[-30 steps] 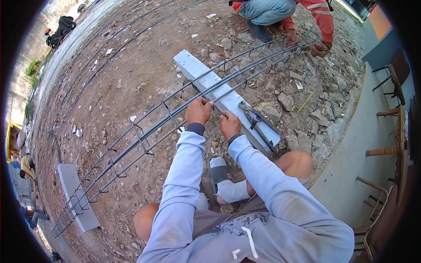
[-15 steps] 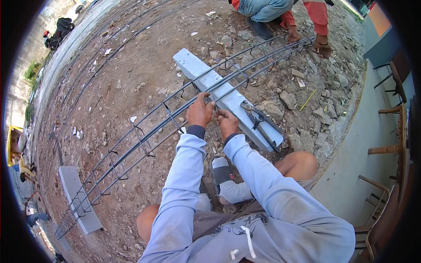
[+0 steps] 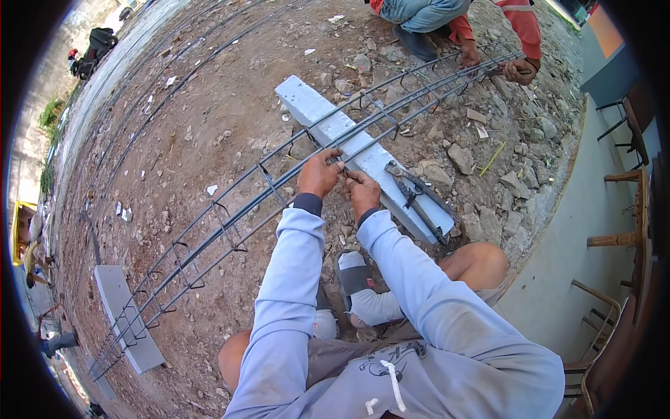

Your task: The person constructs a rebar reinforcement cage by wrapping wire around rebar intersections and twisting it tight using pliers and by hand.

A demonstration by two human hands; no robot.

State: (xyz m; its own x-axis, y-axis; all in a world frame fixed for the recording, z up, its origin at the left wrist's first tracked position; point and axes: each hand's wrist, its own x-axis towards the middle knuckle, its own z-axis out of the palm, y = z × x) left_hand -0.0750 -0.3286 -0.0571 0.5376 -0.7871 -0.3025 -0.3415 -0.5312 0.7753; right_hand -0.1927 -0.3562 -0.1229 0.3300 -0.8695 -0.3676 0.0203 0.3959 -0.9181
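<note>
A long cage of steel bars (image 3: 225,225) with bent stirrups runs diagonally across the ground. It rests on a pale block (image 3: 309,103) near the middle and on a grey block (image 3: 112,288) at the lower left. My left hand (image 3: 319,173) is closed at the near side of the cage, fingertips by the bars. Close to its right, my right hand (image 3: 362,191) is pinched, its fingertips almost touching the left ones. Whatever the fingers hold is too small to make out. Pliers or cutters with dark handles (image 3: 419,197) lie on the pale block's near end.
A co-worker (image 3: 423,15) in red sleeves squats at the top right, both hands at the cage's far end. Loose bars (image 3: 174,89) lie at the upper left. Rubble (image 3: 460,159) covers the ground on the right, beside wooden chairs (image 3: 614,239). A motorcycle stands far left.
Both my hands have come together, the right moving slightly left and up towards the bars. The co-worker's right-side hand has shifted at the cage end.
</note>
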